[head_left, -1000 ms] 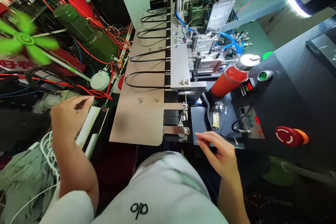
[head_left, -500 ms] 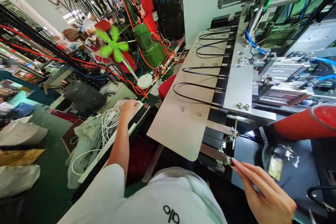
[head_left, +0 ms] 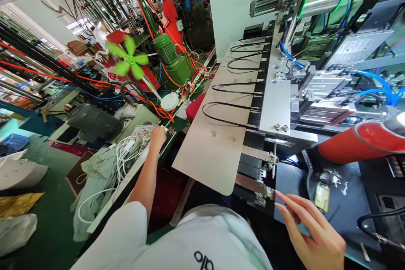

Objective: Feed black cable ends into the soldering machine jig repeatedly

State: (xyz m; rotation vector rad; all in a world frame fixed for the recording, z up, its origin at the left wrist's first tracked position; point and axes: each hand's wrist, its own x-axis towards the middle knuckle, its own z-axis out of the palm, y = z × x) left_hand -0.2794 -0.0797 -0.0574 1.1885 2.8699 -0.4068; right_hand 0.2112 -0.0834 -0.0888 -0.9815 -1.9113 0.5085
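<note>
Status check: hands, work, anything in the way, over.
Left grip beside crumpled plastic, contents hidden. Right grip open by metal end clamp, contact unclear. Black loops on metal plate, clear of both. Nothing seen blocking right grip.

Plate (head_left: pixel 215 168) is set at centre, cord loops (head_left: pixel 228 104) laid over its far part. Slide units (head_left: pixel 325 88) mounted right, cylinder (head_left: pixel 351 141) set before them. Fan (head_left: pixel 130 59) is placed left, motor (head_left: pixel 166 50) behind; nearer, cable (head_left: pixel 124 152) is laid over cloth (head_left: pixel 101 173). Right hand (head_left: pixel 316 228) is held beside end fitting (head_left: pixel 269 193), right of plate.
</note>
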